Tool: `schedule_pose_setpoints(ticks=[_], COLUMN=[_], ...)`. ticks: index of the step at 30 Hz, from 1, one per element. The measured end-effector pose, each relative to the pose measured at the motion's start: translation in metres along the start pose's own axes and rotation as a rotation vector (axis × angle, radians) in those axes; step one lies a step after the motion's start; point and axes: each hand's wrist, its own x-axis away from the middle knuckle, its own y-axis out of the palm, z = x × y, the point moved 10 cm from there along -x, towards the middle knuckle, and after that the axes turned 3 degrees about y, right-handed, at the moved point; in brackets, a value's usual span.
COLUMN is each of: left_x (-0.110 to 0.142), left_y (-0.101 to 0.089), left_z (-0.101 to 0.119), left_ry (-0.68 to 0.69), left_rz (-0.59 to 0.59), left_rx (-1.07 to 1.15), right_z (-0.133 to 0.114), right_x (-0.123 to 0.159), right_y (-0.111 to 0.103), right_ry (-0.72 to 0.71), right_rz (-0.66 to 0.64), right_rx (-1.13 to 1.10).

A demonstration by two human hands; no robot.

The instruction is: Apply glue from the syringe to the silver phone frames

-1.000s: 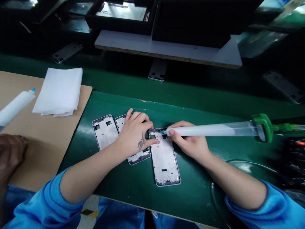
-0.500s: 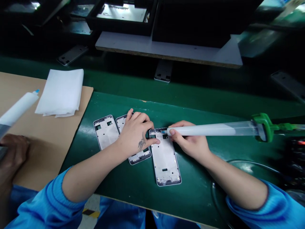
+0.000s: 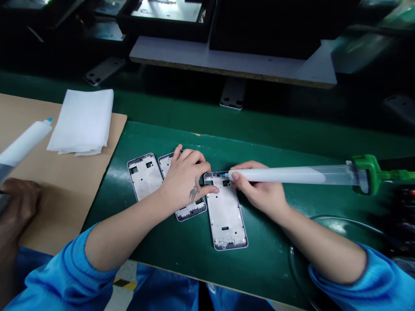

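Steadying one flat silver metal phone frame [image 3: 226,216] under left hand [image 3: 184,179], thumb and forefinger apart; clamping one long white-filled plastic syringe [image 3: 279,175] between right hand [image 3: 259,192] fingers, tip at frame's top. Beside left fingers, two similar silver frames [image 3: 145,178].

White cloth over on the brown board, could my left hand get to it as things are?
Probably yes: nothing covers the white cloth, and only a low metal frame and bare tabletop seem to lie between. The left hand would first have to leave the phone frame under its thumb.
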Motion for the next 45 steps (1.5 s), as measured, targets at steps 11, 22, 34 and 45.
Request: schedule_pose_setpoints(ticks=[11, 22, 34, 45], left_x=[0.0, -0.001, -0.001, -0.105], left_y=[0.001, 0.0, -0.001, -0.085], left_z=[0.0, 0.001, -0.001, -0.124], left_ry=[-0.003, -0.011, 0.009, -0.35], left_rz=[-0.007, -0.023, -0.004, -0.112], left_rx=[0.002, -0.004, -0.007, -0.493], right_z=[0.001, -0.012, 0.007, -0.015], right_x=[-0.002, -0.003, -0.006, 0.035], right_y=[0.0, 0.006, 0.005, -0.067], right_ry=[0.016, -0.085, 0.021, -0.157], right_rz=[0.003, -0.035, 0.001, -0.006], right_rx=[0.015, 0.046, -0.061, -0.066])
